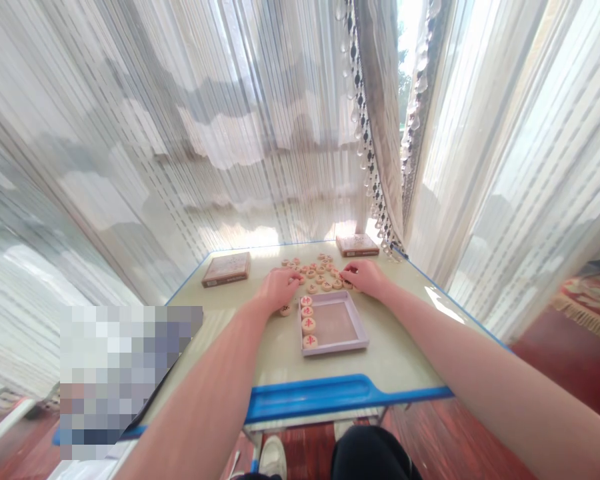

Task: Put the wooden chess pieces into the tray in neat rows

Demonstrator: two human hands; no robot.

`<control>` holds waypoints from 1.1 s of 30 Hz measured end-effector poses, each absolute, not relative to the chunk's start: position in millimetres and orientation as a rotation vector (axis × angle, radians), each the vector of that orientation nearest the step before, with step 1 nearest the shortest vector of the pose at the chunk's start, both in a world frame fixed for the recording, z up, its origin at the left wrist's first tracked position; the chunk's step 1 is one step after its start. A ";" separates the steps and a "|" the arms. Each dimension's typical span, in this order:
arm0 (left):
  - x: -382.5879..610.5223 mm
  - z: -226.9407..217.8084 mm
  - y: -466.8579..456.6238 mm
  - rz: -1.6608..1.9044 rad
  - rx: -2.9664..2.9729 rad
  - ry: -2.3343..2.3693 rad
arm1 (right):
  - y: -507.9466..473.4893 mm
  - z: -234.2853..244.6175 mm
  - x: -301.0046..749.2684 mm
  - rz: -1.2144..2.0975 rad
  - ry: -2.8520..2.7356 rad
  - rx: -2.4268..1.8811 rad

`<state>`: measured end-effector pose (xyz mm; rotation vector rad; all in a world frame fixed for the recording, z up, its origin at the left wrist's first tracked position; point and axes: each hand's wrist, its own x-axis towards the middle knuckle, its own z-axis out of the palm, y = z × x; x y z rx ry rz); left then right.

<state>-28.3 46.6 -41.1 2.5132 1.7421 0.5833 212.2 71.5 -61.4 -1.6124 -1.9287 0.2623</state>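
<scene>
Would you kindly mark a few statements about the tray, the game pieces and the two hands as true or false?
1. The grey tray holds four round pieces in a row along its left side. True.
2. Both hands rest on the near edge of the table. False: the left hand and the right hand are at the loose pieces beyond the tray.
3. Two flat brown boxes lie at the far end, one on the left and one on the right. True.
4. The table's rim is red. False: it is blue.
5. The tray is packed full. False: most of its floor is bare.
</scene>
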 end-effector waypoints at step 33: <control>-43.8 -35.8 57.0 0.921 2.180 1.995 | 74.5 -64.0 216.1 0.080 -1.941 -1.635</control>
